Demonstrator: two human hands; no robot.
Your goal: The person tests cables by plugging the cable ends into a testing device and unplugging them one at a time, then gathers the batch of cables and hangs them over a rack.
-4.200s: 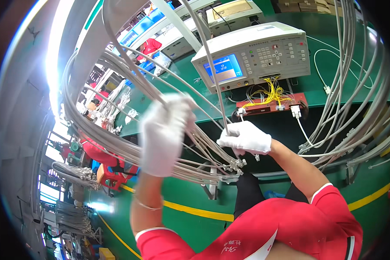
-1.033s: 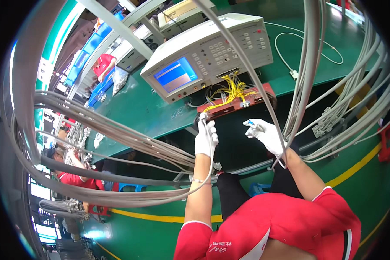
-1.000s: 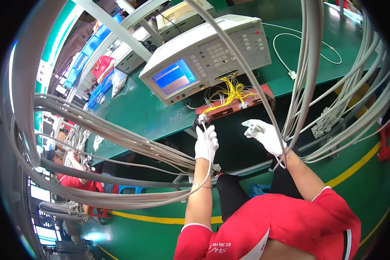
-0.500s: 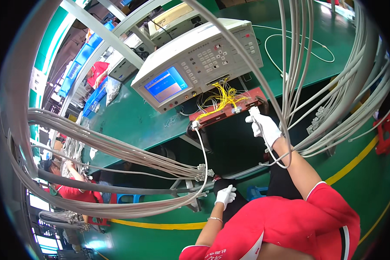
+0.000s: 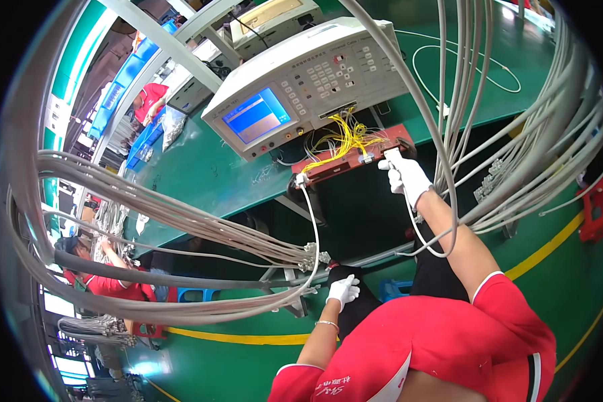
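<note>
My right hand (image 5: 409, 179), in a white glove, grips a white cable connector (image 5: 392, 155) at the right end of a reddish-brown fixture bar (image 5: 333, 166). The connector's front meets or nearly meets the bar; whether it is seated I cannot tell. Its grey cable (image 5: 455, 231) loops below my forearm. Another white plug (image 5: 301, 179) sits at the bar's left end, with its cable hanging down. Yellow wires (image 5: 347, 137) run from the bar to a white tester (image 5: 308, 80) with a lit blue screen. My gloved left hand (image 5: 344, 292) rests on my thigh, fingers loosely apart, holding nothing.
Thick bundles of grey cables hang at left (image 5: 181, 218) and right (image 5: 536, 134), framing my arms. The tester stands on a green table (image 5: 228, 177). A metal rail (image 5: 368, 258) crosses before my knees. Another person (image 5: 107, 275) sits at far left.
The whole view has shifted slightly. My right hand has brought the connector a little closer to the fixture bar. My left hand stays on my thigh.
</note>
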